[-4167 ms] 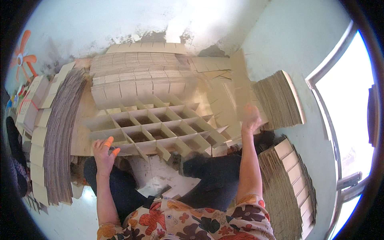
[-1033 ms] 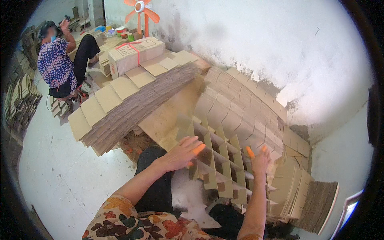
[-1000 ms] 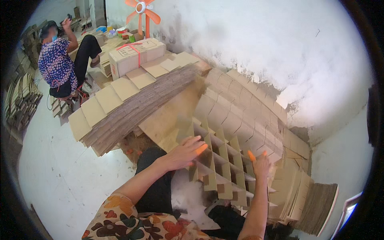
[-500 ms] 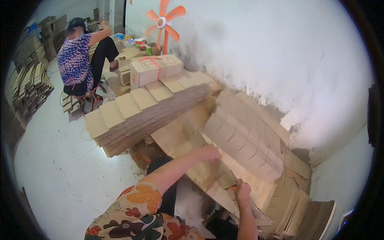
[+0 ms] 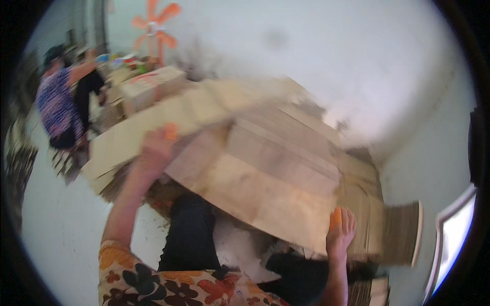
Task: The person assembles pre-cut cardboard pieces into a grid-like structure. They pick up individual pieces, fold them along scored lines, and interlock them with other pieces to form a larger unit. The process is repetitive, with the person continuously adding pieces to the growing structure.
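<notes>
My left hand (image 5: 157,146), blurred by motion, is at the near edge of a long row of overlapping tan cardboard sheets (image 5: 189,104). An orange cover shows on one of its fingers; whether it grips a sheet cannot be made out. Far to the right, my right hand (image 5: 343,230) is beside the right end of a pale wooden board (image 5: 245,186). Its fingers point up and away, and the thumb has an orange cover. Nothing is visible in this hand. Behind the board lies a stack of folded brown cardboard (image 5: 286,148), between my two hands.
More cardboard (image 5: 360,204) stands upright at the right, next to a darker bundle (image 5: 400,234). A closed carton (image 5: 153,89) rests on the far sheets, with an orange fan (image 5: 154,28) behind it. Another person (image 5: 58,102) sits at the far left. A wall (image 5: 332,51) rises behind.
My hands have moved apart: the left went far left to the overlapping sheets, the right shifted right. The narrow cardboard piece between them no longer shows there. The whole view has turned right.
</notes>
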The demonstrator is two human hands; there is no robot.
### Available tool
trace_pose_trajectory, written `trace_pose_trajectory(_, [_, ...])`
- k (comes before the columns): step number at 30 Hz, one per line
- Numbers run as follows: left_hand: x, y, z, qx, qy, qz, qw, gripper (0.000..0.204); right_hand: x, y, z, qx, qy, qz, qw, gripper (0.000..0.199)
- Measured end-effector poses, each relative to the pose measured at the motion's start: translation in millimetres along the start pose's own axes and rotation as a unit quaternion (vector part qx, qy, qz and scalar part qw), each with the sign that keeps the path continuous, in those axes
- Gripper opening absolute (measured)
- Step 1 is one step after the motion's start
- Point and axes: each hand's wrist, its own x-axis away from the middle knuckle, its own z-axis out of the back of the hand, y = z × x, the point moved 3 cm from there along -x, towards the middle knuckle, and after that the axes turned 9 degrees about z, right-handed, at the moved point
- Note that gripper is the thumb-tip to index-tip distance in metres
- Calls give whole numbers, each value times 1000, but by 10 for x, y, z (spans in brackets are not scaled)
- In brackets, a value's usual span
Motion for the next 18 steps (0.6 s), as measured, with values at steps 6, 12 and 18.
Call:
trace_pose_trajectory(6, [893, -1806, -1134, -67, -38, 91, 993, 30, 977, 885, -42, 80, -63, -183, 978, 25])
trace_pose_trajectory(12, [899, -1898, -1363, -41, -178, 14, 983, 42, 2079, 1351, 4, 125, -138, -368, 911, 13])
trace_pose_trajectory(18, [355, -1769, -951, 1, -304, 101, 947, 35, 2244, 1579, -238, 111, -158, -385, 902, 16])
